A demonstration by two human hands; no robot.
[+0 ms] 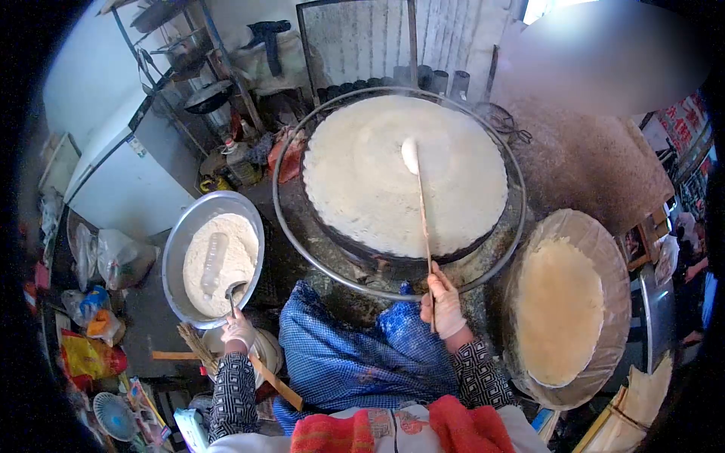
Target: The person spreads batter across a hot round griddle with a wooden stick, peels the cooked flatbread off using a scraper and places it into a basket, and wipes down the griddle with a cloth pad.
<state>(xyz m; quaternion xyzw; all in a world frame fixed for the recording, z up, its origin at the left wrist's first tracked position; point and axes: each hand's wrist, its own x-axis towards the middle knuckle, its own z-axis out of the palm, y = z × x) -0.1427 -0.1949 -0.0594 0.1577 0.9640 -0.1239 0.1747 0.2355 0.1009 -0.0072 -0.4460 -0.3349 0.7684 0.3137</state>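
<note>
My left hand (239,331), in a thin see-through glove, is closed round the handle of a ladle (236,288). The ladle's head rests at the near edge of the pale batter (219,260) inside a large metal basin (175,283). In my gloved right hand (445,306) is the long wooden handle of a batter spreader (422,204). Its whitish, batter-coated head lies near the middle of a wide, thin layer of batter (355,181). That layer covers almost all of a big round griddle (347,245) in front of me.
A metal ring (281,204) surrounds the griddle. To the right, a lined round basket (615,332) holds thin round flatbread (563,309). A white chest freezer (136,177) and a pot rack (219,53) stand at the left. A brown board (596,166) is at back right.
</note>
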